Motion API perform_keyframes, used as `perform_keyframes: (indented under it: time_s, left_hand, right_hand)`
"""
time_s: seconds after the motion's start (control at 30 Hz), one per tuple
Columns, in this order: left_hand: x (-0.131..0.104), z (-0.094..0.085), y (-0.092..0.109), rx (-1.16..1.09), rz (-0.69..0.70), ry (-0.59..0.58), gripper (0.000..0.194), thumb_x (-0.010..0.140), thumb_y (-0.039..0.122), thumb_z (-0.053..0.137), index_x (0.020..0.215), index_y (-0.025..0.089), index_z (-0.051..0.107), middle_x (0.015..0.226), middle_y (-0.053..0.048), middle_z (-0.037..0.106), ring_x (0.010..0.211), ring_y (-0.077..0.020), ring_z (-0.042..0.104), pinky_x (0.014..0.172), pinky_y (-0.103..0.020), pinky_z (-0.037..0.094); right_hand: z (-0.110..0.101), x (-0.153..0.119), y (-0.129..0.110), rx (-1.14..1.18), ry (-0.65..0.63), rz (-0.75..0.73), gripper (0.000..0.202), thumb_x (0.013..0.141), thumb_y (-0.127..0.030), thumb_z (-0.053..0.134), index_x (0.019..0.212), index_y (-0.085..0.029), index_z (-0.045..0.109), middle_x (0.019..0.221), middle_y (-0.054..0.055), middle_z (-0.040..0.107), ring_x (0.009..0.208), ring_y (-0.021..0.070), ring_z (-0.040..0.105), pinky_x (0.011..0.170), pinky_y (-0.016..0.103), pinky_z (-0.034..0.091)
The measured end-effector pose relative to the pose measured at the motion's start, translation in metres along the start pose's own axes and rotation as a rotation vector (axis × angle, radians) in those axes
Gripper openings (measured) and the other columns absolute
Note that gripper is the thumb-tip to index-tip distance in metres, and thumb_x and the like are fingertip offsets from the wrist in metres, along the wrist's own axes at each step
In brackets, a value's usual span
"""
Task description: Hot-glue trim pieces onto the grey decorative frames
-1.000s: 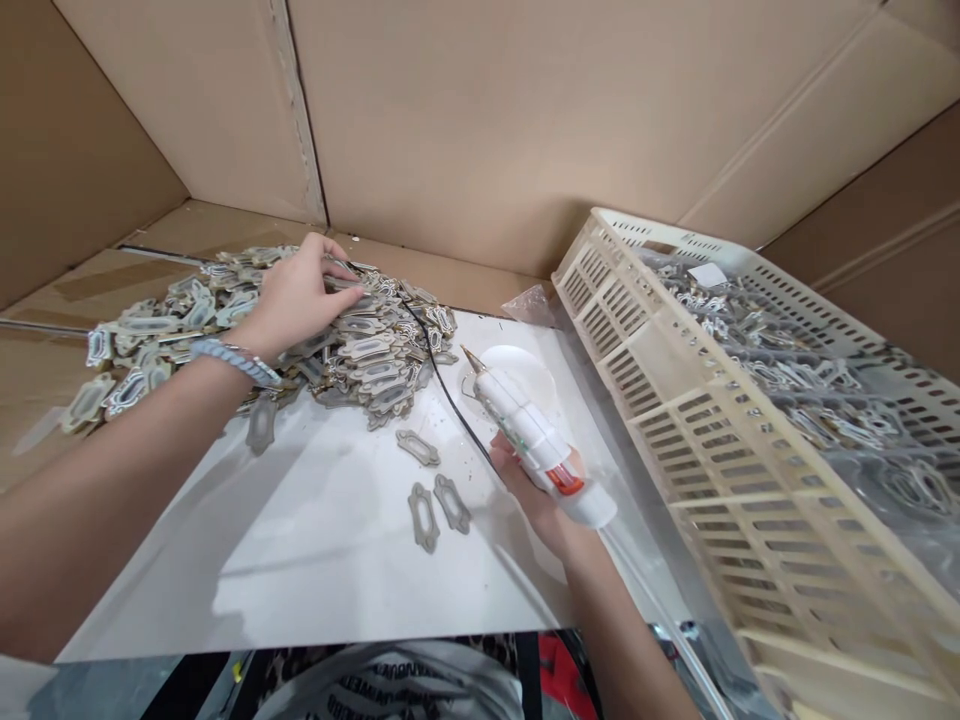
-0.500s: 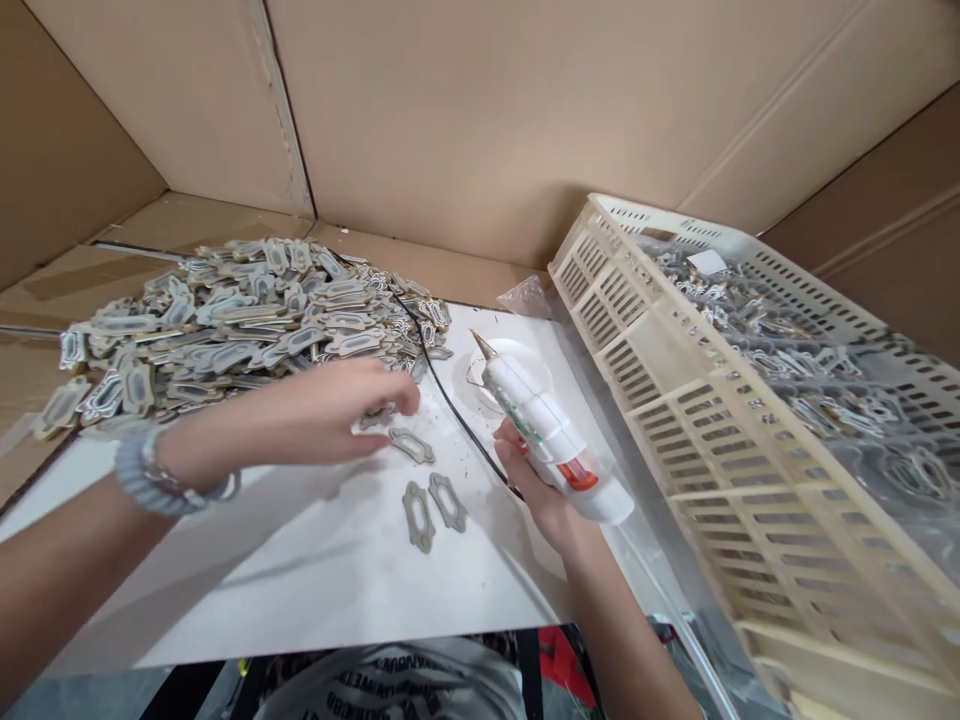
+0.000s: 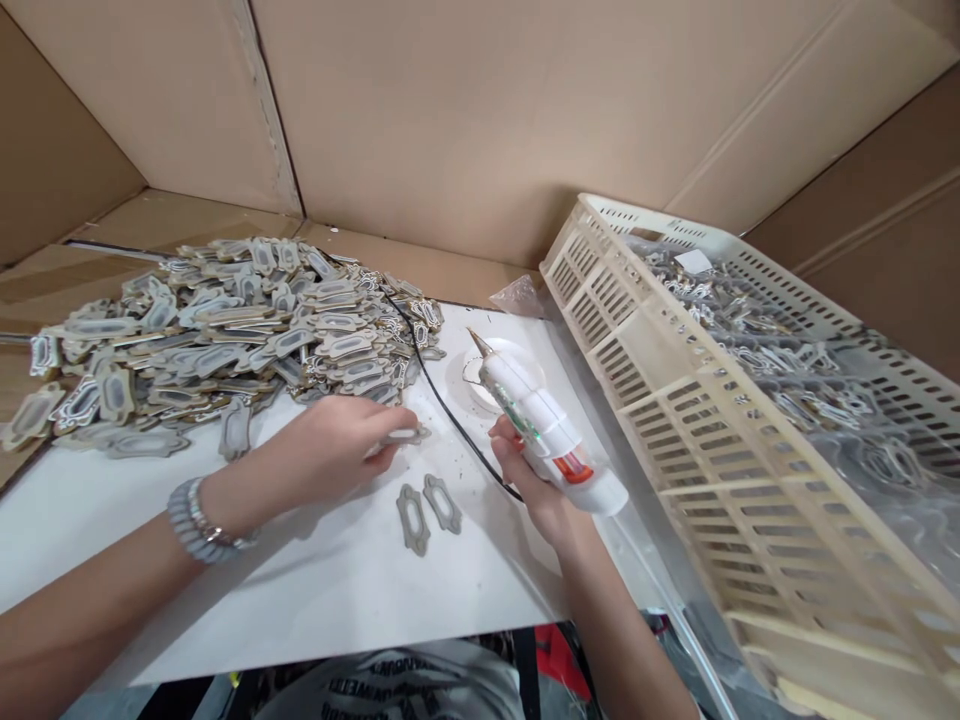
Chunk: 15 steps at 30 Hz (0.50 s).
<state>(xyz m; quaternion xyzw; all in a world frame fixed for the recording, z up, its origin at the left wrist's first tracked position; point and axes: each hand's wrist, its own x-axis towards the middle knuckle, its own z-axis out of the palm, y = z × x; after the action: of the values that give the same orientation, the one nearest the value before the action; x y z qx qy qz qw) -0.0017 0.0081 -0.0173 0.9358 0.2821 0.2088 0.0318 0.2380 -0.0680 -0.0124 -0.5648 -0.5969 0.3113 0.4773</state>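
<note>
"What do you have in the head view?"

"My left hand (image 3: 330, 445) has its thumb and fingers closed on a thin grey plate (image 3: 406, 436), gripped at one end, just above the table (image 3: 322, 610)."

"And the right?"

"My right hand (image 3: 540, 500) is wrapped around the gun (image 3: 547, 420), a white one with an orange patch. It's tilted, brass tip up and away from me."

"What's around them?"

"Two loose plates (image 3: 411, 518) lie side by side in front of me, between my hands, near the held one. Beyond my left hand there's a wide heap (image 3: 247, 320) of similar pieces, and a black cord (image 3: 452, 410) runs from its right end towards my right hand. I see a round white dish (image 3: 529, 358) behind the gun, partly hidden by it."

"Anything on the far right?"

"A cream crate (image 3: 645, 370) with slotted sides, holding clear bags (image 3: 847, 462) of metal pieces. Cardboard walls (image 3: 450, 120) stand behind everything."
</note>
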Motion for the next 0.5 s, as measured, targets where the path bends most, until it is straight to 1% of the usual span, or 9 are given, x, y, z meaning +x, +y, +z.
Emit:
perform_keyframes:
  time_s: [0.1,0.17,0.2,0.3,0.37,0.5]
  left_hand:
    - [-0.002,-0.014,-0.007,0.093,0.04,0.215,0.018,0.091,0.02,0.055,0.107,0.024,0.064,0.082,0.003,0.074,0.069,-0.0117,0.068,0.064,-0.023,0.05]
    - [-0.004,-0.023,-0.011,0.153,0.044,0.339,0.015,0.09,0.022,0.06,0.104,0.024,0.065,0.084,0.002,0.075,0.074,-0.0128,0.07,0.069,-0.023,0.052]
    - [-0.006,-0.026,-0.011,0.173,0.034,0.382,0.014,0.088,0.023,0.063,0.102,0.023,0.065,0.084,0.001,0.075,0.076,-0.0137,0.071,0.071,-0.024,0.053]
    - [-0.009,-0.032,-0.01,0.207,0.0,0.439,0.015,0.084,0.022,0.069,0.099,0.021,0.065,0.085,0.0,0.076,0.078,-0.0149,0.071,0.073,-0.024,0.055]
    - [-0.011,-0.034,-0.007,0.205,0.017,0.455,0.017,0.081,0.019,0.072,0.097,0.021,0.066,0.087,0.002,0.076,0.08,-0.0141,0.072,0.075,-0.023,0.055]
    - [-0.009,-0.036,-0.002,0.197,0.093,0.493,0.022,0.075,0.013,0.076,0.09,0.025,0.069,0.092,0.006,0.078,0.08,-0.0141,0.073,0.077,-0.024,0.058]
  right_hand:
    - [0.0,-0.002,-0.002,-0.061,-0.075,-0.069,0.031,0.086,-0.035,0.06,0.063,-0.023,0.041,0.063,-0.003,0.046,0.055,0.0121,0.047,0.052,0.026,0.039]
    - [0.001,-0.004,-0.002,-0.071,-0.097,-0.129,0.027,0.085,-0.027,0.06,0.064,-0.022,0.045,0.066,-0.002,0.051,0.057,0.0124,0.049,0.052,0.025,0.04]
    - [0.002,-0.005,-0.002,-0.074,-0.106,-0.165,0.023,0.085,-0.024,0.06,0.066,-0.022,0.048,0.069,-0.001,0.055,0.058,0.0124,0.051,0.053,0.025,0.041]
    - [0.006,-0.005,0.003,-0.083,-0.149,-0.296,0.012,0.083,-0.015,0.059,0.073,-0.021,0.056,0.079,0.001,0.063,0.062,0.0123,0.057,0.055,0.024,0.043]
    - [0.008,-0.004,0.006,-0.099,-0.181,-0.356,0.011,0.082,-0.014,0.057,0.075,-0.021,0.058,0.081,0.002,0.065,0.064,0.013,0.06,0.056,0.023,0.044]
    - [0.008,-0.003,0.006,-0.149,-0.223,-0.375,0.011,0.082,-0.017,0.053,0.074,-0.021,0.061,0.082,0.003,0.068,0.066,0.0141,0.064,0.058,0.024,0.046]
